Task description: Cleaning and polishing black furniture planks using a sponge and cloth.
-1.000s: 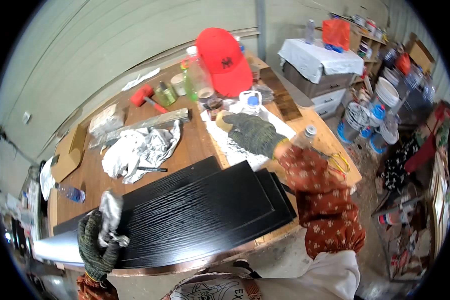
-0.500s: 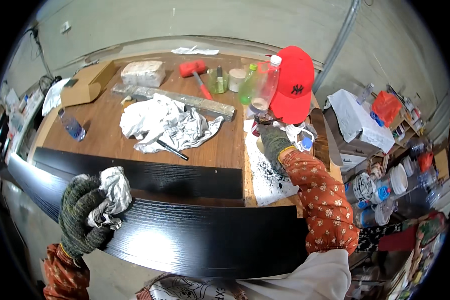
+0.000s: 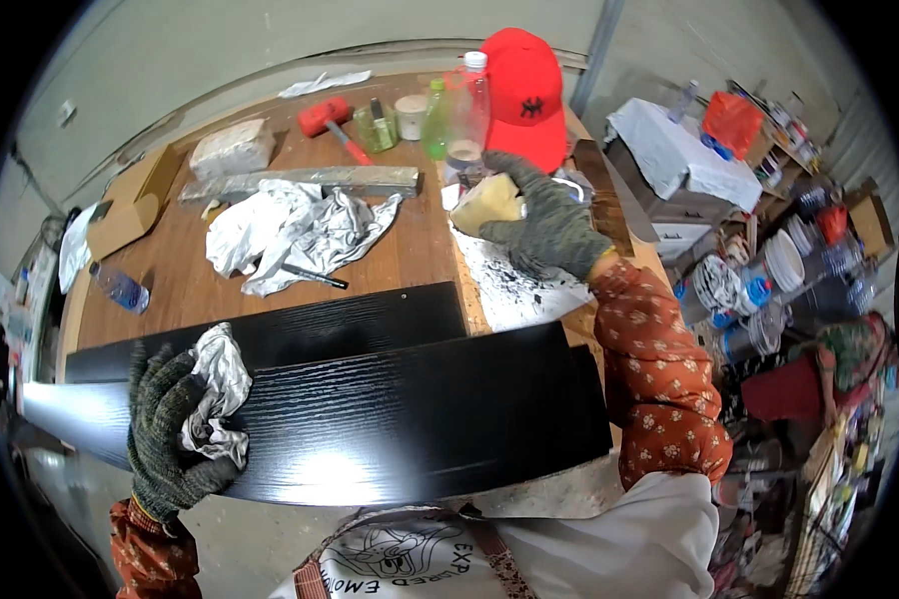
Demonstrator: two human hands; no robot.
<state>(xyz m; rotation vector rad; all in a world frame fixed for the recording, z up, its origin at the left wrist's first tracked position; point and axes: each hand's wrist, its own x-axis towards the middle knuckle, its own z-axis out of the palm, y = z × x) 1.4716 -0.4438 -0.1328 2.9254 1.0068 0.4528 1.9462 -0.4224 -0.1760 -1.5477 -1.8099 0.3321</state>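
The left hand (image 3: 162,434), loosely curled, holds a crumpled rag (image 3: 222,384) over a black panel (image 3: 410,414); the right hand (image 3: 547,222) clasps a tan pad (image 3: 489,207).

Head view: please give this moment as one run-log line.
left hand holds crumpled cloth | right hand holds yellow sponge | black boards on table

I'm standing in what is looking like a workshop: black boards (image 3: 410,409) are lying along the near edge of a wooden surface (image 3: 435,255), a white sheet (image 3: 494,299) blotched with black is lying near them, and a red mallet (image 3: 325,117) is resting farther back. Over to the right, buckets (image 3: 786,258) are crowding the floor, and bottles and rags are cluttering everything.
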